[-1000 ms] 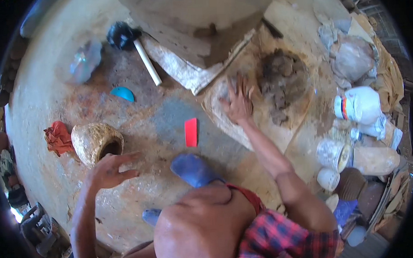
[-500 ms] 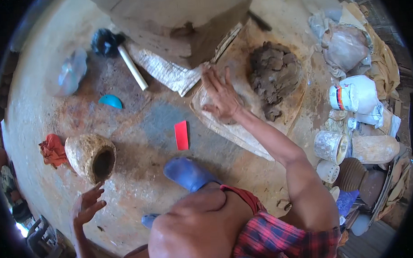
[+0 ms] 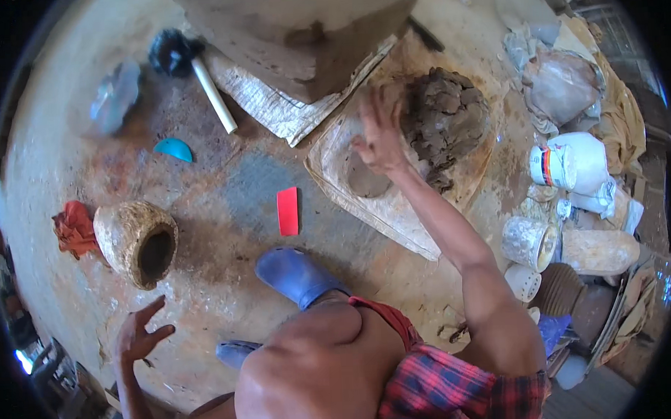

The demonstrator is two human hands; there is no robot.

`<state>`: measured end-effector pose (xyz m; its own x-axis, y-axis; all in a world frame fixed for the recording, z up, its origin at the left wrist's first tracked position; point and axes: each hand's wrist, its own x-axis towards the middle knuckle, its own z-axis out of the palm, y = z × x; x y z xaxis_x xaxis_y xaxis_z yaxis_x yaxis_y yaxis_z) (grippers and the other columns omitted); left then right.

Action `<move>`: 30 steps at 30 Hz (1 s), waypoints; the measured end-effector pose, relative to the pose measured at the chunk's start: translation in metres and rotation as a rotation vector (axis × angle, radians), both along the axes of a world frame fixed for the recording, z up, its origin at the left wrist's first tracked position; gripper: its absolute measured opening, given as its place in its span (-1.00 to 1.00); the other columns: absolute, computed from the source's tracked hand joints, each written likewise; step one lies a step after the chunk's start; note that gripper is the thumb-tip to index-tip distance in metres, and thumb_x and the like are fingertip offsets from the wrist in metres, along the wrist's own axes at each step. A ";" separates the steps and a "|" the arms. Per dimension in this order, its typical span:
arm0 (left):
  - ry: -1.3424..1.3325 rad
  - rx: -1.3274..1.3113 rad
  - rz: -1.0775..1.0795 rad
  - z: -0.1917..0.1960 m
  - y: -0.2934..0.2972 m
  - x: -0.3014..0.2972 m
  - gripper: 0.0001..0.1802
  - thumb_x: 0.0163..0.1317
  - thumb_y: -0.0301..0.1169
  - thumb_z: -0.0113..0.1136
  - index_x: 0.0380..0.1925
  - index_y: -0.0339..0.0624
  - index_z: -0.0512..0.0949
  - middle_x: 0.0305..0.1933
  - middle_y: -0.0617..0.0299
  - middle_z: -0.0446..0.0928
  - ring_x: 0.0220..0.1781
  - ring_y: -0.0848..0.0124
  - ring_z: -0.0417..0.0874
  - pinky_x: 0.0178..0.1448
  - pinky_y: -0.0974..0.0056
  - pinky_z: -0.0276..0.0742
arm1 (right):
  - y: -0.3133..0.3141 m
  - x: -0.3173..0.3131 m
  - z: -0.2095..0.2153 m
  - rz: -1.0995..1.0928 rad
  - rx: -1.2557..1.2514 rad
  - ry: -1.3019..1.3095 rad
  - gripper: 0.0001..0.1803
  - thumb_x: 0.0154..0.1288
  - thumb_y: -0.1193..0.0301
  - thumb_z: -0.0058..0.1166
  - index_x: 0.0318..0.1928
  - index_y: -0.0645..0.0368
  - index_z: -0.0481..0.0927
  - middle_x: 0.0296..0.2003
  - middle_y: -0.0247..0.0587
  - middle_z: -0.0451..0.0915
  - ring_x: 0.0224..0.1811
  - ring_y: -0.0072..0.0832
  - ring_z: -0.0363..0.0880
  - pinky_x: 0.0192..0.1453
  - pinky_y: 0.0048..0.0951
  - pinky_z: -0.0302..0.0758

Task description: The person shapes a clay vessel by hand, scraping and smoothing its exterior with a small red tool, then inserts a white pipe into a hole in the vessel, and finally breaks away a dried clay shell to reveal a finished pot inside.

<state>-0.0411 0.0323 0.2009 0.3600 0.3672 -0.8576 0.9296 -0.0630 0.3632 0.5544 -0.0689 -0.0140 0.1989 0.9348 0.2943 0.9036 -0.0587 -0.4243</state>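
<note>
Dark clay [image 3: 451, 120] sits heaped on the pale cloth [image 3: 395, 224], and just beside it I've got the right hand [image 3: 379, 138], fingers spread, gripping nothing; whether it touches the cloth, I can't tell from here. Across to my left, the left hand [image 3: 140, 334] hangs loosely open, empty, near the mouth of a hollow speckled pot [image 3: 122, 235]. Between them, a red card [image 3: 287, 211] lies on the floor [image 3: 221, 221].

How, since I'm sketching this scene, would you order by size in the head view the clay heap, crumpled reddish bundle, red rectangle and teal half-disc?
1. Clay heap
2. Crumpled reddish bundle
3. Red rectangle and teal half-disc: too alike to rank
</note>
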 end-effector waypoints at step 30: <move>0.054 0.101 0.016 -0.019 -0.025 -0.044 -0.08 0.28 -0.06 0.49 0.58 -0.08 0.36 0.45 -0.09 0.56 0.50 -0.09 0.54 0.55 -0.03 0.46 | 0.014 -0.002 -0.013 -0.361 -0.037 0.026 -0.10 0.62 -0.25 -0.25 0.70 0.03 0.11 0.74 0.15 -0.19 0.75 0.29 -0.22 0.68 0.54 -0.16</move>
<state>-0.0847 0.0077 0.1819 0.3074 0.4586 -0.8338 0.9489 -0.0816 0.3049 0.5522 -0.0551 -0.0268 0.5250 0.8128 0.2525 0.8108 -0.3875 -0.4386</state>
